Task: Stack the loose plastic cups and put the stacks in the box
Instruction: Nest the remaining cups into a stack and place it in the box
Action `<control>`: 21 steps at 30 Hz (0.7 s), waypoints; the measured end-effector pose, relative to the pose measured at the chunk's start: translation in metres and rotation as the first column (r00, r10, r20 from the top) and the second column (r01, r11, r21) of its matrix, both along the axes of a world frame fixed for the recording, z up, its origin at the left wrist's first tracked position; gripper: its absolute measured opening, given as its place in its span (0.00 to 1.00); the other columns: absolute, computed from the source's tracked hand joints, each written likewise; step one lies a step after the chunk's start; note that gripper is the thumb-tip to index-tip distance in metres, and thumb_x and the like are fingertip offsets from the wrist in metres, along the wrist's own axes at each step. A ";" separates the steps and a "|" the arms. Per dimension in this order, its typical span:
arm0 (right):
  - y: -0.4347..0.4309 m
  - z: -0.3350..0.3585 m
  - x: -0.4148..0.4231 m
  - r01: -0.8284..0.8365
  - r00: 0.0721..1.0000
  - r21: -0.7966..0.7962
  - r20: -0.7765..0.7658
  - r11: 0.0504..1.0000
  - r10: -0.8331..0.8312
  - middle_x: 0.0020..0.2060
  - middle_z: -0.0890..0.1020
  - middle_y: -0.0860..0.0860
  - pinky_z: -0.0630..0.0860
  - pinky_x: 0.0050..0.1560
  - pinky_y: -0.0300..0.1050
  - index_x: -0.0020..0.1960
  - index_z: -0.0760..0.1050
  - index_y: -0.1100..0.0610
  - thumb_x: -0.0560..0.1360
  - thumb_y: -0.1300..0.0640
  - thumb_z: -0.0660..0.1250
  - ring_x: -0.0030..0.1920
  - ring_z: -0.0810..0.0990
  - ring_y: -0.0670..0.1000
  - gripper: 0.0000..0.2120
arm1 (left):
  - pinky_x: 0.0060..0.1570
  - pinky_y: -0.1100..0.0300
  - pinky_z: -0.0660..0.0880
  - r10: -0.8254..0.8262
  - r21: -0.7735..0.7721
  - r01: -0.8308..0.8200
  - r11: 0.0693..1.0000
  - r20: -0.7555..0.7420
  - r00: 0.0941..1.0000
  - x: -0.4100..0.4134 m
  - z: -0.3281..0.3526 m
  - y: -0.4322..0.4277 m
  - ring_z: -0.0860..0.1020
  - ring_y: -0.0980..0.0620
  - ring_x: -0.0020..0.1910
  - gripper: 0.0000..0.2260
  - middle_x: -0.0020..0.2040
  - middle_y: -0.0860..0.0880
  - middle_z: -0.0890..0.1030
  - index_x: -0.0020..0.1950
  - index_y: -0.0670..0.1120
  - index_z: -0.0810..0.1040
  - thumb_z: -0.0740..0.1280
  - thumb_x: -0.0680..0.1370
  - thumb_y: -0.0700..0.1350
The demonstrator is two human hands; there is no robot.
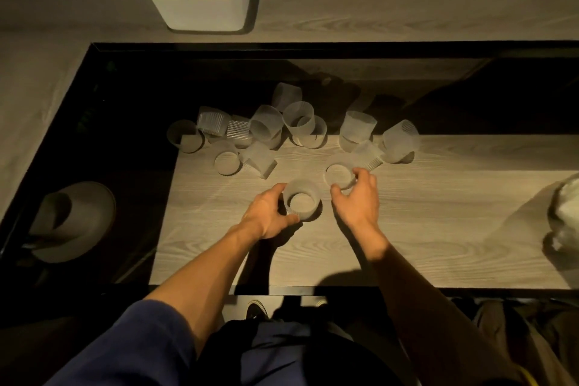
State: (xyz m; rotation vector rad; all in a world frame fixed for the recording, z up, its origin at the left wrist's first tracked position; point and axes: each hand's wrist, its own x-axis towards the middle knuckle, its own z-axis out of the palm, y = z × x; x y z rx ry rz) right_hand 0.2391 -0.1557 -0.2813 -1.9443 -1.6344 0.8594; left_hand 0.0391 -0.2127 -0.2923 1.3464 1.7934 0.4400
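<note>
The job looks barely begun. The box point(200, 14) stands at the far edge of the worktop point(407, 216), and from this angle I cannot make out any stack of cups inside it. Well on the near side of the box lies the pile of loose cups point(297, 125), more than a dozen of them, some upright, some tipped on their sides and leaning on one another, none visibly nested. Nearer to the person than the pile, and so farthest from the box, two cups have been singled out. The left grip point(269, 213) is curled round the wall of the near cup point(300, 190), which stands upright with its mouth up. The right grip point(357, 197) is pinched on the rim of the second cup point(338, 166), just beside the first and a little closer to the box. My guess is that these two form the first stack; almost everything else remains.
</note>
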 end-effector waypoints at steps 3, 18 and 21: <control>0.007 -0.002 -0.002 0.001 0.998 -0.019 0.064 1.000 0.000 0.70 0.73 0.54 0.75 0.62 0.51 0.74 0.66 0.55 0.74 0.47 0.75 0.66 0.76 0.57 0.33 | 0.61 0.47 0.78 0.019 0.003 -0.019 1.000 -0.012 1.000 -0.003 -0.001 0.002 0.80 0.49 0.56 0.34 0.58 0.52 0.81 0.71 0.52 0.71 0.80 0.68 0.50; 0.018 -0.012 -0.009 -0.142 0.949 0.038 0.288 0.989 0.125 0.65 0.72 0.57 0.75 0.59 0.51 0.71 0.67 0.58 0.75 0.41 0.72 0.61 0.75 0.58 0.33 | 0.60 0.48 0.79 0.038 -0.002 -0.038 0.999 0.020 0.999 -0.007 -0.005 0.005 0.80 0.51 0.55 0.34 0.57 0.52 0.81 0.70 0.53 0.70 0.80 0.68 0.50; 0.016 -0.016 -0.012 -0.148 0.949 0.057 0.290 0.987 0.125 0.64 0.71 0.56 0.76 0.58 0.52 0.71 0.67 0.57 0.73 0.37 0.72 0.60 0.74 0.57 0.35 | 0.60 0.49 0.78 0.036 0.000 -0.036 0.999 0.016 0.999 -0.007 -0.005 0.005 0.80 0.51 0.56 0.34 0.57 0.52 0.81 0.71 0.54 0.69 0.80 0.69 0.49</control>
